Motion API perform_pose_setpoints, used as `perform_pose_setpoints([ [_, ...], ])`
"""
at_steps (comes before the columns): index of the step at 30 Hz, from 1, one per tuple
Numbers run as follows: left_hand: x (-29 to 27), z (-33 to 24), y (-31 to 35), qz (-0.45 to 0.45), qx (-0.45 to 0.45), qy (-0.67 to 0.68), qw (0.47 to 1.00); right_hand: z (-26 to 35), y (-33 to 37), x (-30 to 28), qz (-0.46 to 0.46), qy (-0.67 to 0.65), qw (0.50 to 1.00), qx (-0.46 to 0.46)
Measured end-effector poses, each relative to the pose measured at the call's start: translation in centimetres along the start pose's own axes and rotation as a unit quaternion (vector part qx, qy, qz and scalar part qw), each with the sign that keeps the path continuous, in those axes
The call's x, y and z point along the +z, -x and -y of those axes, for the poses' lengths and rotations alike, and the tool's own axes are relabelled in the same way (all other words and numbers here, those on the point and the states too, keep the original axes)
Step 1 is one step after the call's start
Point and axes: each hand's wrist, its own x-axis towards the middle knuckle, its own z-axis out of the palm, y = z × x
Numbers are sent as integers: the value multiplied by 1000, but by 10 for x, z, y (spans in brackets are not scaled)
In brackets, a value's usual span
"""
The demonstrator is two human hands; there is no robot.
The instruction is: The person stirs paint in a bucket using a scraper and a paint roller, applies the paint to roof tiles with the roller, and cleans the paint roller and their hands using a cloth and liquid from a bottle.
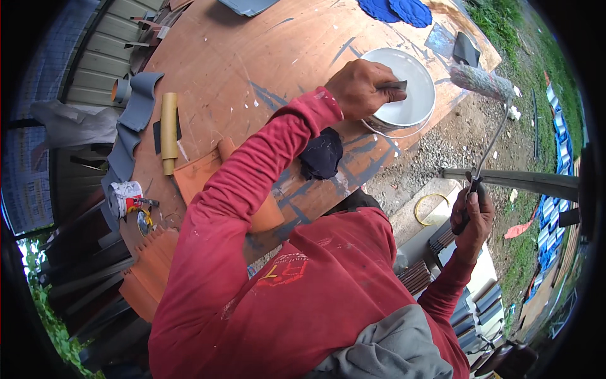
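Observation:
My left hand (358,88) is closed around a small dark-grey flat piece (394,84), whose end sticks out past the thumb; the rest is hidden in the fist. That hand is over the left rim of a white bucket (427,71) with a wire handle, standing on the board's right side. My right hand (473,220) grips the black handle of a paint roller (481,86). Its fuzzy, paint-stained sleeve is held up beyond the board's edge, right of the bucket. A dark crumpled cloth (320,154) lies just below my left wrist.
The paint-marked wooden board (221,69) carries orange roof tiles (268,211), a tan tube (169,129), a paint can (125,196) and a blue cloth (404,11). A metal post (517,182) juts in beside my right hand. Gravel and grass lie to the right.

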Motion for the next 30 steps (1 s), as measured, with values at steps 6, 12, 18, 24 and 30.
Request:
perform_pose_setpoints([
  [6,-11,37,-9,-46,-65,-177,981,-7,1,3,60,-35,998,-8],
  [12,-151,27,98,-214,-225,-61,949,-2,-1,49,113,-61,992,21],
  [18,-175,-21,398,-491,-442,-114,742,-41,6,152,358,165,919,11],
  [24,-31,-79,615,-482,-595,-323,556,-91,2,263,530,447,719,-40],
  [30,74,-84,703,-494,-523,-407,562,-120,-3,403,640,555,512,-143],
])
